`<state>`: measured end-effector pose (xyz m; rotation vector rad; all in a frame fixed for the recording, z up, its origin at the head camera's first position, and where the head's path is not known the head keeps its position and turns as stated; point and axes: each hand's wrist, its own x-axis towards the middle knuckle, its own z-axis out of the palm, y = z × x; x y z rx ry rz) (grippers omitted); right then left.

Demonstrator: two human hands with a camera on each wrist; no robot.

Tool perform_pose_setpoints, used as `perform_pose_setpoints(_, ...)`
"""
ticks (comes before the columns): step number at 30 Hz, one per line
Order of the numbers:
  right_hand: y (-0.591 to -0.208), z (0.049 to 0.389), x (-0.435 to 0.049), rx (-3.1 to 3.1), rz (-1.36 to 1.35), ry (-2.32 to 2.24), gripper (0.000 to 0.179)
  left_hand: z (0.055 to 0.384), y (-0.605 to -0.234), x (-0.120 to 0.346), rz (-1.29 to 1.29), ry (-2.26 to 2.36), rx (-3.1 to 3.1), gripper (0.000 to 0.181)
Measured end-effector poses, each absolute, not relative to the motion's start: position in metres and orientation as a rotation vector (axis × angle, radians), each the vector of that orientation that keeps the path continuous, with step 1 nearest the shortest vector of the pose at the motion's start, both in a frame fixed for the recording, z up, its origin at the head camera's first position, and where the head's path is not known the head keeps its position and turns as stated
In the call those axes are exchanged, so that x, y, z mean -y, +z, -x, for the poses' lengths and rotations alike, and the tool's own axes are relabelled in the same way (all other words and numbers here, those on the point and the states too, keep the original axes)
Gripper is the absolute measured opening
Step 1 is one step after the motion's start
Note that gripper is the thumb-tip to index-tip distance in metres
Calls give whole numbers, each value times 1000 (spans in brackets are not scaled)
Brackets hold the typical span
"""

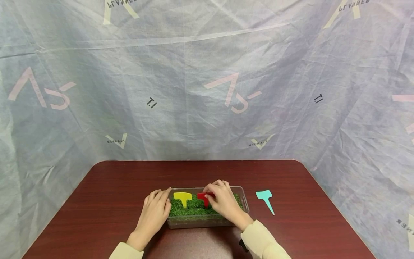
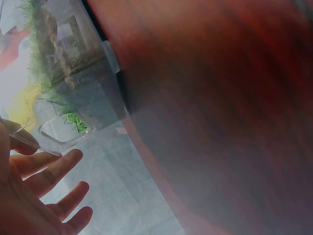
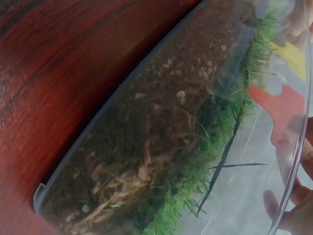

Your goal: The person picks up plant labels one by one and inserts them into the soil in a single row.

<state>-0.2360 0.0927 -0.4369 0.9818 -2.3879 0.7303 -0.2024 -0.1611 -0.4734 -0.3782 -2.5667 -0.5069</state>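
A clear plastic box point(image 1: 210, 218) holds soil topped with green grass point(image 1: 193, 210). My right hand point(image 1: 224, 200) reaches over its rim and pinches the top of a red T-shaped plant label point(image 1: 206, 202), whose stem goes down into the grass; in the right wrist view the red label point(image 3: 283, 113) tilts beside the fingertips. To its left a yellow plant label point(image 1: 183, 197) stands in the grass. My left hand point(image 1: 154, 211) rests against the box's left end, thumb and fingertips at the rim. Its other fingers point(image 2: 68, 200) spread loosely in the left wrist view.
A turquoise plant label point(image 1: 266, 200) lies flat on the dark red wooden table point(image 1: 123, 180), right of the box. Grey fabric sheets point(image 1: 181, 108) with printed letters hang behind the table and along both sides.
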Motion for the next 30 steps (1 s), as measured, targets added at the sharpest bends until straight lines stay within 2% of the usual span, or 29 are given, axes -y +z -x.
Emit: perform_pose_setpoints(30, -435, 234, -91, 2441, -963, 715, 17, 201, -472, 161, 372, -517, 2577, 35)
